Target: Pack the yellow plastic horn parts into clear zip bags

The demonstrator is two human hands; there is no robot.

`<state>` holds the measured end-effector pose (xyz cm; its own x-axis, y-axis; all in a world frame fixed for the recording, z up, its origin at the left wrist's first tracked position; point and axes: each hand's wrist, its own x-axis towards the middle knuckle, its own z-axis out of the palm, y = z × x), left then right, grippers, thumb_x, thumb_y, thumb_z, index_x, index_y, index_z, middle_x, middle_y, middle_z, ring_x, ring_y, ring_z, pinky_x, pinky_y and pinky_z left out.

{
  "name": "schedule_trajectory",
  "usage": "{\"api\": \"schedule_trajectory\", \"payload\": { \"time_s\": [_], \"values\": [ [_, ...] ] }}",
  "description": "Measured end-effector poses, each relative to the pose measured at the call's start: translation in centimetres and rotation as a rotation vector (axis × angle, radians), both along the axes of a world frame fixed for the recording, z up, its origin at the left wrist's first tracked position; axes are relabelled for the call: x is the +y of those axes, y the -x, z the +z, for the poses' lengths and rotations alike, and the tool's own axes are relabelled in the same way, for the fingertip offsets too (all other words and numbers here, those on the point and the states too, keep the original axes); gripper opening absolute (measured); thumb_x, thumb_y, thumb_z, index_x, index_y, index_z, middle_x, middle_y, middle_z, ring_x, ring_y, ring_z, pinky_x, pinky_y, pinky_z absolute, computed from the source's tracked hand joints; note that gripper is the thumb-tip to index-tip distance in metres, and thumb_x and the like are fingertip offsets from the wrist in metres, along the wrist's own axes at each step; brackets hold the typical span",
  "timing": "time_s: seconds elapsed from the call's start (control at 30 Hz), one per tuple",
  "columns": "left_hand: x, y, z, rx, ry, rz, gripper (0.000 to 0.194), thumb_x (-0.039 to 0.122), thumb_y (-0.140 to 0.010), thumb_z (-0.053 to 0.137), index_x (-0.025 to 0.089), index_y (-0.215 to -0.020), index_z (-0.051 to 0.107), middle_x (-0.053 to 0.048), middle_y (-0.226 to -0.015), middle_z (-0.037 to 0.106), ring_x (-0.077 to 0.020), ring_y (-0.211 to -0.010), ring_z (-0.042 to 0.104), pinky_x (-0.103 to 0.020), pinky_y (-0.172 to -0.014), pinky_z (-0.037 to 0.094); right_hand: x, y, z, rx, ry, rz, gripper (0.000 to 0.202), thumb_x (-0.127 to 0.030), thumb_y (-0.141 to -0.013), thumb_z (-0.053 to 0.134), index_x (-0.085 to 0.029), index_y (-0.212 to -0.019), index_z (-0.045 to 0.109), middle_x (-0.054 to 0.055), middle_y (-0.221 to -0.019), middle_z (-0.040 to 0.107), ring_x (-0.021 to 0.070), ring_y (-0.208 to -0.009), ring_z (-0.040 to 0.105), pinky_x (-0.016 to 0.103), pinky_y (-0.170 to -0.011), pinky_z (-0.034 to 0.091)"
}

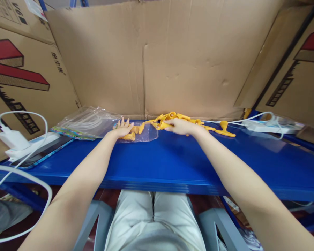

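Observation:
My left hand (124,129) lies palm down, fingers spread, on a clear plastic bag (149,134) and beside a few yellow plastic pieces (129,136). Across from it, my right hand (181,126) has its fingers closed around a yellow T-shaped plastic piece (164,126) with a hollow round end. More yellow pieces (183,116) are heaped behind and around that hand, against the cardboard. A single yellow T-shaped piece (224,129) stands apart to the right. The right fingertips are partly hidden by the pieces.
Blue shelf board (159,164) runs under everything, with a cardboard wall (188,62) behind it. At left lie a clear bag with white tubing (87,120), a phone (45,151), and a charger (14,139) with a looping white cable. A white power strip (272,126) sits at right.

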<state>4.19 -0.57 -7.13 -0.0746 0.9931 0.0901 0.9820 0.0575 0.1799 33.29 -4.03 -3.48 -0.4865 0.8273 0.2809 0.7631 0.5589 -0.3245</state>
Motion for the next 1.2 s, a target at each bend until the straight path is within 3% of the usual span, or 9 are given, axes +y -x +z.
{"api": "schedule_trajectory", "payload": {
  "time_s": [0.13,0.37,0.47,0.53,0.7,0.8,1.0,1.2],
  "values": [
    [0.1,-0.2,0.0,-0.015,0.024,-0.019,0.071,0.058,-0.09,0.007,0.023,-0.152,0.009,-0.005,-0.157,-0.007,-0.0316,-0.143,-0.001,-0.058,-0.111,0.014,-0.8,2.1,-1.1,-0.026,0.032,0.123,0.031,-0.02,-0.081,0.062,-0.02,-0.112,0.068,0.006,-0.118,0.066,0.0218,-0.105,0.063,0.031,-0.093,0.046],
    [0.0,-0.6,0.0,-0.035,0.028,-0.038,0.071,0.058,-0.09,0.007,0.023,-0.152,0.008,-0.005,-0.158,-0.006,-0.0307,-0.144,-0.001,-0.056,-0.112,0.012,1.0,3.4,-3.7,0.054,-0.103,0.232,0.046,-0.009,-0.081,0.055,-0.017,-0.126,0.059,0.012,-0.126,0.059,0.0226,-0.117,0.056,0.04,-0.104,0.04],
    [0.0,-0.7,0.0,-0.032,0.003,-0.041,0.07,0.057,-0.091,0.006,0.023,-0.152,0.011,-0.006,-0.158,-0.002,-0.0307,-0.144,0.002,-0.056,-0.112,0.015,0.8,3.2,-3.4,0.019,-0.097,0.186,0.047,-0.007,-0.079,0.055,-0.018,-0.124,0.06,0.011,-0.124,0.061,0.0214,-0.106,0.061,0.036,-0.098,0.046],
    [0.1,-0.7,-0.1,-0.021,-0.015,-0.043,0.07,0.056,-0.091,0.007,0.023,-0.152,0.013,-0.007,-0.158,0.001,-0.0308,-0.144,0.005,-0.056,-0.111,0.017,0.4,2.9,-2.7,-0.048,-0.057,0.1,0.036,-0.011,-0.079,0.056,-0.017,-0.113,0.067,0.009,-0.111,0.067,0.0196,-0.089,0.066,0.032,-0.085,0.051],
    [0.4,-0.6,-0.4,-0.038,-0.031,-0.058,0.069,0.057,-0.091,0.007,0.024,-0.152,0.014,-0.006,-0.158,0.002,-0.0306,-0.144,0.006,-0.055,-0.112,0.016,-0.6,2.3,-1.6,-0.261,0.094,-0.035,0.014,-0.019,-0.079,0.059,-0.015,-0.086,0.071,0.005,-0.078,0.071,0.0154,-0.066,0.064,0.023,-0.061,0.045],
    [0.7,-0.6,-0.6,-0.065,-0.037,-0.061,0.07,0.056,-0.091,0.006,0.023,-0.152,0.014,-0.006,-0.158,0.001,-0.0314,-0.144,0.004,-0.055,-0.113,0.014,-0.9,2.5,-1.5,-0.27,0.086,-0.022,0.015,-0.016,-0.079,0.057,-0.016,-0.083,0.071,0.003,-0.076,0.071,0.0134,-0.066,0.063,0.021,-0.061,0.042],
    [1.2,-0.6,-1.0,-0.092,-0.057,-0.081,0.071,0.057,-0.091,0.007,0.021,-0.151,0.017,-0.007,-0.158,0.003,-0.0316,-0.143,0.005,-0.05,-0.114,0.014,-1.8,3.6,-1.3,-0.197,-0.116,-0.054,0.018,-0.026,-0.084,0.058,-0.022,-0.093,0.073,0.002,-0.083,0.072,0.0172,-0.081,0.065,0.025,-0.069,0.043],
    [0.6,-1.5,-0.7,-0.088,-0.068,-0.087,0.07,0.058,-0.091,0.007,0.023,-0.151,0.021,-0.006,-0.158,0.006,-0.0297,-0.144,0.008,-0.05,-0.112,0.02,-2.0,4.3,-1.6,-0.085,-0.137,-0.015,0.02,-0.027,-0.084,0.06,-0.024,-0.097,0.074,0.003,-0.093,0.073,0.0205,-0.088,0.066,0.028,-0.073,0.046]
  ]
}}
